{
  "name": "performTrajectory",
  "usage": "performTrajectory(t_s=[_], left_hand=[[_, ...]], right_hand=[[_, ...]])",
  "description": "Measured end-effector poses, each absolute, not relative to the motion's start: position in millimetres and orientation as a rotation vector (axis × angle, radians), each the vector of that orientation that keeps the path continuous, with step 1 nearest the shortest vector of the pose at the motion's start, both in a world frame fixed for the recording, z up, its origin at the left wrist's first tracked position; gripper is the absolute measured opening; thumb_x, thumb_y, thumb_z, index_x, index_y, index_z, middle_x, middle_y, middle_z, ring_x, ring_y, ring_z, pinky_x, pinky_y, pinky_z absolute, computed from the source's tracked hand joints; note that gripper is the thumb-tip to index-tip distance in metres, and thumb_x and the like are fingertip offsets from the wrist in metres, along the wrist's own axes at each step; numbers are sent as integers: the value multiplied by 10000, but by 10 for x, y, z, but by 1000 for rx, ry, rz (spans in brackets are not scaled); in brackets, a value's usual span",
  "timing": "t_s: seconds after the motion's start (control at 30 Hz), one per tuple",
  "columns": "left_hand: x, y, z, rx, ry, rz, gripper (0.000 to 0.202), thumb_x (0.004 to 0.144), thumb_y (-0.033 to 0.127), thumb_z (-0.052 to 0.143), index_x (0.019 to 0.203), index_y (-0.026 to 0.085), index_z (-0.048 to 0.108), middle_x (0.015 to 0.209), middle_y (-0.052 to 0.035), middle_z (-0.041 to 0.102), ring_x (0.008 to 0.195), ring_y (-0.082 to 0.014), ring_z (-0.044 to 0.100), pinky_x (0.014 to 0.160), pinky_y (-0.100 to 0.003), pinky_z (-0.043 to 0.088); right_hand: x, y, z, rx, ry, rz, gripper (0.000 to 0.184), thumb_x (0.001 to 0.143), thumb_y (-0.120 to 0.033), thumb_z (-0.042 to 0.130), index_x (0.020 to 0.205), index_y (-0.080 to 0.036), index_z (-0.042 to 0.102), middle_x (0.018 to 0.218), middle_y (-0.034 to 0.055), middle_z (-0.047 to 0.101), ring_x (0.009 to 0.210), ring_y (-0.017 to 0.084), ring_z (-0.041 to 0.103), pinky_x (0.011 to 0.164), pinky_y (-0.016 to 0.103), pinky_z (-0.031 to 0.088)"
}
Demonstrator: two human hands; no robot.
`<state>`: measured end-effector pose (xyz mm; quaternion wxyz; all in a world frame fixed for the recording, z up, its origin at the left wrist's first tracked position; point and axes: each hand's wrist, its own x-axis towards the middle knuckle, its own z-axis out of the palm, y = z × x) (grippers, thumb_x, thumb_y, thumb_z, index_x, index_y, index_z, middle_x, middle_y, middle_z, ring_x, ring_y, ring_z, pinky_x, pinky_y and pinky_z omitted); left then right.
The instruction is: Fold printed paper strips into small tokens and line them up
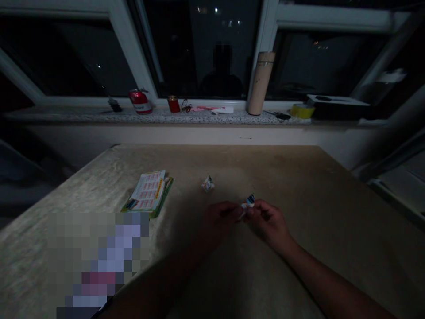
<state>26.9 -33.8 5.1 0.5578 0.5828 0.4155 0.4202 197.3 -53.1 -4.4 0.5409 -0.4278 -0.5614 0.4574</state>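
Left hand (219,218) and right hand (270,221) meet over the table (335,208), the fingers of both pinched on one small patterned paper (248,202) held between them, its dark tip projecting upward. A crumpled or folded piece (208,184) lies on the table beyond the left hand, with printed sheets (148,192) farther left; behind, a tall flask (260,84) stands on the windowsill (199,118).

Ahead and left of your left hand (224,213), a red drinks can (141,103) sits on the speckled windowsill (199,117). Straight beyond your right hand (269,219) stands a wood-toned flask (260,86).
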Motion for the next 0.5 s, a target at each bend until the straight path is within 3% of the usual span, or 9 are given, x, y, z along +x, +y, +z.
performTrajectory(t_s=[0.23, 0.5], left_hand=[[251, -328, 37, 1436, 933, 942, 373, 810, 498, 672, 795, 126, 696, 701, -32, 650, 650, -136, 550, 604, -233, 407], [252, -358, 14, 1500, 881, 971, 401, 871, 517, 616, 794, 128, 676, 677, -17, 602, 635, -124, 510, 600, -235, 386]], right_hand=[[2023, -548, 0, -1074, -1396, 1238, 365, 833, -520, 710, 734, -175, 643, 573, -8, 606, 508, 106, 511, 503, 222, 387], [2040, -551, 29, -986, -1376, 1312, 333, 852, -468, 712, 714, -168, 664, 571, 9, 647, 515, 108, 548, 517, 220, 409]])
